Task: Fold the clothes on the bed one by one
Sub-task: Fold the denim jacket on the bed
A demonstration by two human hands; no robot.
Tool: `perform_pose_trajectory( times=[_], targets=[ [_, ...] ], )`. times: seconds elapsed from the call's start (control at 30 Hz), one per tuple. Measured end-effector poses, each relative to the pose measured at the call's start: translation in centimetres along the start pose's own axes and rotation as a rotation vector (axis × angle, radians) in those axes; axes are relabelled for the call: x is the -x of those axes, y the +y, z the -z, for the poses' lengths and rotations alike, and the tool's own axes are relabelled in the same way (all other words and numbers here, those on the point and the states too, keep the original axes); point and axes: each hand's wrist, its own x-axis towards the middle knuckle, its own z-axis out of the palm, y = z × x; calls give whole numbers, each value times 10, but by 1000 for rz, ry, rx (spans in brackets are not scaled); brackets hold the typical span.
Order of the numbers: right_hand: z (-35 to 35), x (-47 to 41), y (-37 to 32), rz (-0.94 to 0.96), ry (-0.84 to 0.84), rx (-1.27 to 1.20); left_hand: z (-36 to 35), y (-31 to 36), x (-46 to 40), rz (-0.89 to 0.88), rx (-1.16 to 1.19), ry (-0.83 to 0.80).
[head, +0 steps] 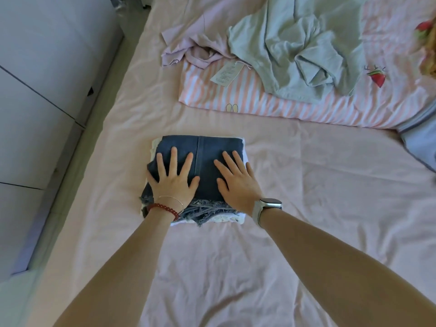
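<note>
At the left a pale grey cabinet front (pixel 47 74) is seen beside the pink-sheeted bed (pixel 306 185); on the near middle of the sheet the folded dark-blue denim garment with a frayed hem (pixel 207 161) is pressed flat on top of a small stack of white folded clothes (pixel 240 219), so the flattening of one finished fold appears to be in hand; the left hand (pixel 173 182) and the right hand (pixel 238 182) are laid palm-down on the denim, fingers straight and spread wide, nothing gripped, both forearms stretched forward; next, a reach is called for towards the crumpled lilac garment (pixel 186 47) and the crumpled pale green-grey garment (pixel 295 50), left unfolded farther back.
</note>
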Motion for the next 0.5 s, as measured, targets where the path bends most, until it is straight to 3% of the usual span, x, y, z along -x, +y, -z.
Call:
perform_pose_trajectory(
  times=[0.1,0.2,0.33,0.5],
  targets=[
    [20,62,5,-91,169,-269,23,34,45,86,229,249],
    [30,148,32,-247,314,-336,22,86,110,100,380,439],
    [39,251,91,-473,377,-308,-5,178,175,105,460,170],
    [52,352,197,-741,415,-308,-48,302,212,-156,319,-129]
  ],
)
